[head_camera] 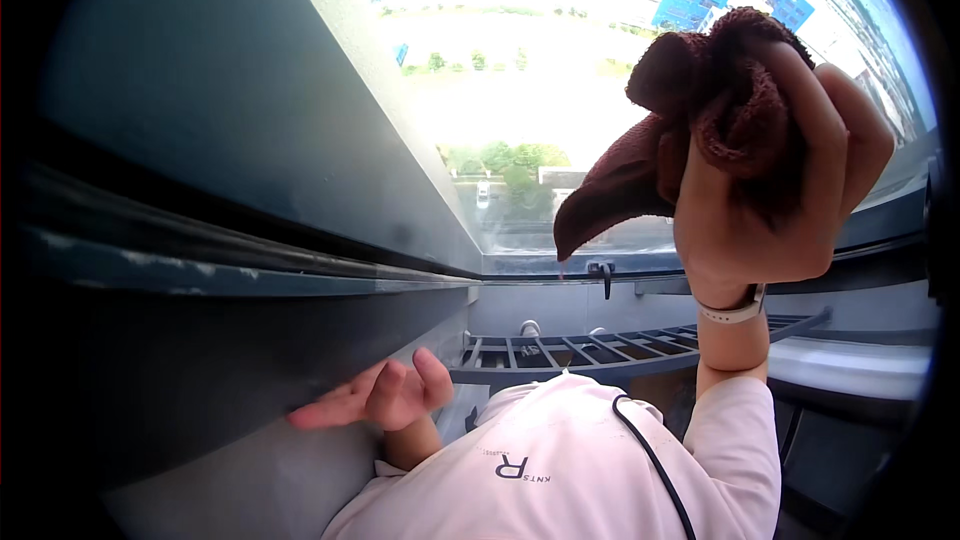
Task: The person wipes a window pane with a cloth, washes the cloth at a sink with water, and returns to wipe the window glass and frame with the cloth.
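My right hand (pixel 772 225) is raised and grips a bunched dark maroon terry cloth (pixel 739 109). One corner of the cloth hangs loose to the left and tapers to a point. Behind the cloth is a bright window pane (pixel 525 112); whether the cloth touches the glass I cannot tell. Lower down on the left, my left hand (pixel 397 390) holds nothing, and its fingers are spread. It is nearest to the dark wall panel (pixel 240 382) under the left frame; contact between them is unclear.
A small dark window handle (pixel 604 277) juts from the lower frame. Beneath it runs a grey metal railing (pixel 577 352) with slats. The wide dark frame (pixel 225 112) slants along the left. A black cord (pixel 652 457) hangs over my light shirt (pixel 570 450). Buildings and trees show far below outside.
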`<state>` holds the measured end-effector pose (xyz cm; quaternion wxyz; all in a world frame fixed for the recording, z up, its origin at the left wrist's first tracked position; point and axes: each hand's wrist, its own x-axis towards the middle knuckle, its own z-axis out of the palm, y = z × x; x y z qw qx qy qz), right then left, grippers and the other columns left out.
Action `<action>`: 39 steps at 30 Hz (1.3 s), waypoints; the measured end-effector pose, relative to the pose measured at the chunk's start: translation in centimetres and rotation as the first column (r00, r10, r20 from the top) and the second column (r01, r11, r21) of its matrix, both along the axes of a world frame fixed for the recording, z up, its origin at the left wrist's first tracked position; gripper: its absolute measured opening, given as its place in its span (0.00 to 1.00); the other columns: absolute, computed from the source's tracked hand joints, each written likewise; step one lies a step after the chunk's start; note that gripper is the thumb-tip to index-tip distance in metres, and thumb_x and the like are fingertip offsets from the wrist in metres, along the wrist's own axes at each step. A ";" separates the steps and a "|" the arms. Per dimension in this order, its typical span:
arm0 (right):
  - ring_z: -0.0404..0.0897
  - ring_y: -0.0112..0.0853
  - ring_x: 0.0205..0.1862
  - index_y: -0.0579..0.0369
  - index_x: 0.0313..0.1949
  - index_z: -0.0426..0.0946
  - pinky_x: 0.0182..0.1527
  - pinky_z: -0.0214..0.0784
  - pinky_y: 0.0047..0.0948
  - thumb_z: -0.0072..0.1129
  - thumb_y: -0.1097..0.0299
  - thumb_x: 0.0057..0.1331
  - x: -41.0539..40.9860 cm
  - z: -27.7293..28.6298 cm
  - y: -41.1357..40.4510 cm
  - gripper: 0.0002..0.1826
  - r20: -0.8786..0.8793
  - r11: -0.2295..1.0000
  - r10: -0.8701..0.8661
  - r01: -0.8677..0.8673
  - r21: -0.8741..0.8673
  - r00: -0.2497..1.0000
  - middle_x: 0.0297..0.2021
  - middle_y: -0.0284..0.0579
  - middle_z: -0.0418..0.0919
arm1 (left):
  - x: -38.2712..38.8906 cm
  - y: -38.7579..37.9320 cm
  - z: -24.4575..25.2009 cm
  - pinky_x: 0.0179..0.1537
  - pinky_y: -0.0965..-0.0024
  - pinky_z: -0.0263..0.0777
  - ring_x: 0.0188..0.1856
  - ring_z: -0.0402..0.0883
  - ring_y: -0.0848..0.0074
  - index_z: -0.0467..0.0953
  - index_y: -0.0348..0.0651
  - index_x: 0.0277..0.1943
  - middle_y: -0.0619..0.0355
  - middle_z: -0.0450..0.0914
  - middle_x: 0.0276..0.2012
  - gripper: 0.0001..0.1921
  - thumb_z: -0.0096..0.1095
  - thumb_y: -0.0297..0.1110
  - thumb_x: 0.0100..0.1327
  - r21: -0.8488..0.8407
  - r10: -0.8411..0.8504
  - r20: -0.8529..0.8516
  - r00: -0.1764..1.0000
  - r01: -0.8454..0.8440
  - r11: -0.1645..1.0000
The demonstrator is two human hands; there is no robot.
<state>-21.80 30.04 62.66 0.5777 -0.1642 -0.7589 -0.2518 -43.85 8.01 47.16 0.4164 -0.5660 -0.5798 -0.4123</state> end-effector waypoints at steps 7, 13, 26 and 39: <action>0.72 0.34 0.46 0.52 0.46 0.86 0.46 0.64 0.35 0.74 0.71 0.44 -0.4 -0.4 -1.7 0.25 0.179 0.991 -0.068 0.087 -0.103 0.982 0.46 0.41 0.76 | -0.4 -0.3 0.5 0.77 0.40 0.43 0.82 0.41 0.42 0.70 0.49 0.70 0.39 0.25 0.82 0.31 0.59 0.30 0.61 -0.006 -0.027 -0.001 1.000 0.027 1.000; 0.71 0.27 0.39 0.41 0.42 0.87 0.47 0.53 0.30 0.72 0.57 0.51 -4.4 -7.4 -1.3 0.17 0.075 0.994 -0.078 0.083 -0.068 0.994 0.39 0.26 0.78 | 0.2 1.1 0.6 0.78 0.39 0.40 0.82 0.40 0.39 0.69 0.47 0.70 0.36 0.26 0.82 0.31 0.58 0.28 0.61 0.046 -0.052 0.012 0.999 0.051 0.998; 0.77 0.36 0.37 0.53 0.41 0.86 0.45 0.64 0.35 0.78 0.67 0.43 0.2 -0.7 -0.5 0.23 0.053 0.994 -0.041 0.047 -0.099 0.998 0.38 0.39 0.80 | 1.3 1.0 0.3 0.78 0.39 0.42 0.81 0.44 0.40 0.70 0.47 0.70 0.41 0.28 0.82 0.31 0.59 0.27 0.62 0.056 -0.083 0.068 0.994 0.079 0.995; 0.71 0.24 0.32 0.42 0.39 0.88 0.37 0.53 0.29 0.75 0.56 0.45 -2.6 -5.6 -0.8 0.19 0.078 0.998 -0.029 0.033 -0.058 0.997 0.38 0.29 0.80 | 0.9 1.4 0.4 0.77 0.38 0.43 0.82 0.44 0.42 0.71 0.47 0.70 0.38 0.26 0.82 0.31 0.60 0.27 0.61 0.045 -0.119 0.053 0.991 0.117 0.992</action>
